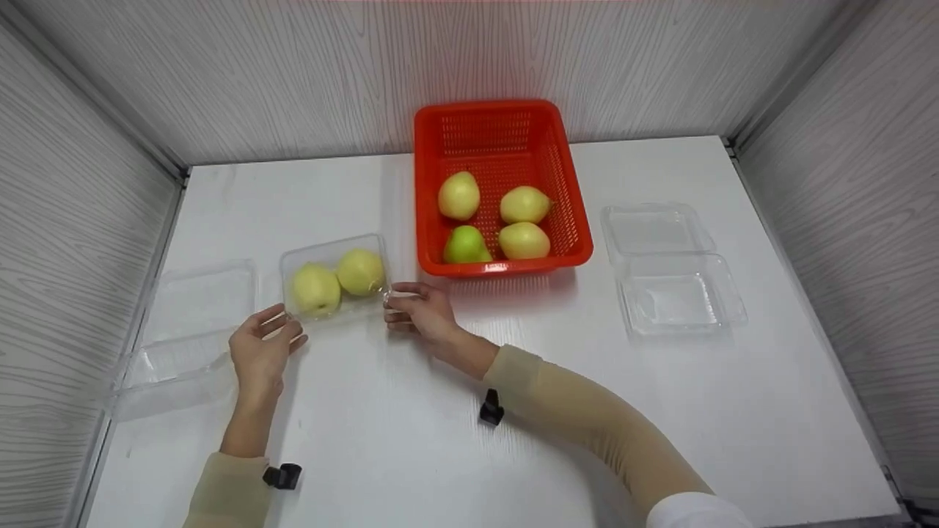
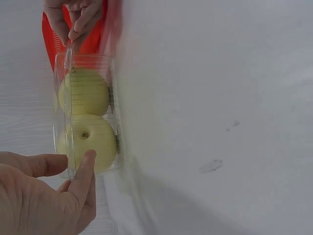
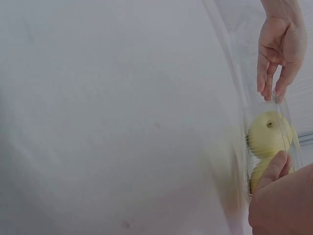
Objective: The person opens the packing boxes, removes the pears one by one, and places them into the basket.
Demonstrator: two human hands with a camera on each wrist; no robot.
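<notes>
Two yellow pears [image 1: 316, 289] lie side by side inside a clear plastic clamshell container [image 1: 331, 251] left of the basket. Its lid appears folded down over them. At the near left corner, my left hand [image 1: 264, 345] pinches the rim between thumb and fingers. My right hand [image 1: 425, 314] pinches the rim at the near right corner. Up close in the left wrist view, both pears [image 2: 84, 93] show through the ribbed side wall, and the rim stands between the left thumb and fingers. The right wrist view has my right hand [image 3: 281, 196] partly covering the nearer pear.
Behind my right hand stands a red plastic basket [image 1: 577, 213] holding several pears, one of them greener [image 1: 465, 244]. One open clear container [image 1: 198, 301] lies at the left edge, and another open container [image 1: 671, 293] lies on the right. Walls border the white table [image 1: 411, 440].
</notes>
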